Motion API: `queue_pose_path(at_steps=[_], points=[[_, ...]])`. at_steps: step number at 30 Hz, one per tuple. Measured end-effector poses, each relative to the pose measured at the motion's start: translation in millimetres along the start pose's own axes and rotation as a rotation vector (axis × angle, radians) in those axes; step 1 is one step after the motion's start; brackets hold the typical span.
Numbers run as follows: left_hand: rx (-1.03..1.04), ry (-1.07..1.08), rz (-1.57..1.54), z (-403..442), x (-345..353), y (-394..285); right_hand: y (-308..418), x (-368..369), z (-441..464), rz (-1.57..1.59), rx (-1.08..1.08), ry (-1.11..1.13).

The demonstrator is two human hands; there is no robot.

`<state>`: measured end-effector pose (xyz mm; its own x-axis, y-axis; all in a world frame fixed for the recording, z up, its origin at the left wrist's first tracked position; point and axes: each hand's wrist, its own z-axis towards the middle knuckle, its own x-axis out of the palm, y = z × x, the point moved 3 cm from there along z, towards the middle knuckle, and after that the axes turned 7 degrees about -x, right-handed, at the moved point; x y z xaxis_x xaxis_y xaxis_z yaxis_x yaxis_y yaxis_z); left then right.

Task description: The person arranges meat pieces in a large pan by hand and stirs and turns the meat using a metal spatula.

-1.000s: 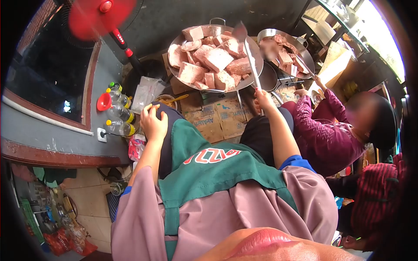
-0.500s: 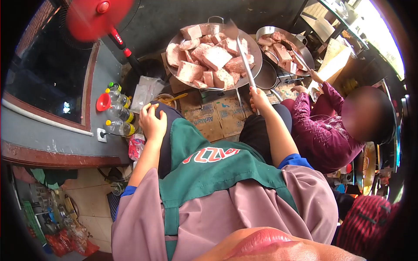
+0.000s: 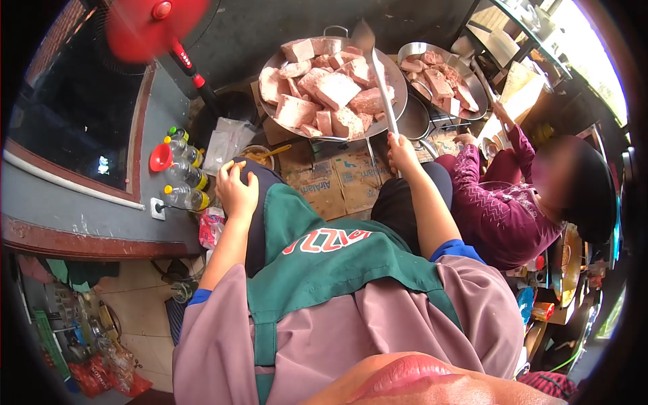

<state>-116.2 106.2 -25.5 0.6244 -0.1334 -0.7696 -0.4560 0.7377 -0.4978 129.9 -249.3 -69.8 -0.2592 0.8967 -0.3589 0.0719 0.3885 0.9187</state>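
Right hand (image 3: 403, 155) is clenched around the lower handle of a long metal spatula (image 3: 383, 88). The spatula's long axis runs away from the wearer, slightly slanted in my view: near end at the fist, handle crossing the right part of the large metal pan (image 3: 399, 77). Its blade (image 3: 364, 37) is the far end, pointing up-frame toward the dark wall and leaning a bit left. Blade overlaps the far rim from here; I can't tell whether it touches. Pan is heaped with pink blocks (image 3: 337, 91), lying just left of the handle in frame.

Left hand (image 3: 237, 190) rests on the left knee (image 3: 267, 177), fingers loosely curved and spread; I see nothing gripped. Cardboard (image 3: 324, 182) lies flat between the legs and the pan.

Right side of my frame: a co-worker in maroon (image 3: 503, 212) holds another spatula (image 3: 484, 82), slanted up-left over a smaller pan (image 3: 476, 93), also with pink pieces in it.
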Motion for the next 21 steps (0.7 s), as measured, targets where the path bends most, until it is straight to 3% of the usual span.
queue_pose_path(at_steps=[4, 6, 8, 9, 12, 13, 16, 20, 21], points=[[-0.005, 0.005, -0.012, 0, 2, 5, 17, 2, -18, -0.479, -0.554, -0.397], [-0.01, 0.002, -0.004, 1, 3, 5, 3, 8, -16, -0.613, -0.285, -0.332], [-0.004, -0.001, 0.005, 0, 3, 1, -63, 15, 18, -0.71, -0.153, -0.137], [-0.003, -0.005, 0.011, 1, 2, 0, -75, 19, 30, -0.689, -0.195, -0.135], [-0.017, 0.023, 0.0, 1, 0, -1, -25, 2, 12, 0.513, 0.38, 0.262], [-0.011, 0.009, -0.002, 0, 0, 0, 13, 2, -15, 0.413, 0.326, 0.172], [-0.012, -0.002, 0.008, 0, 1, 4, 29, -1, -26, 0.208, 0.068, 0.004], [-0.008, -0.006, 0.004, 1, 2, 6, -4, 7, -11, -0.568, -0.478, -0.428], [0.001, -0.009, 0.011, 2, 3, 5, -18, 10, -10, -0.572, -0.339, -0.345]])
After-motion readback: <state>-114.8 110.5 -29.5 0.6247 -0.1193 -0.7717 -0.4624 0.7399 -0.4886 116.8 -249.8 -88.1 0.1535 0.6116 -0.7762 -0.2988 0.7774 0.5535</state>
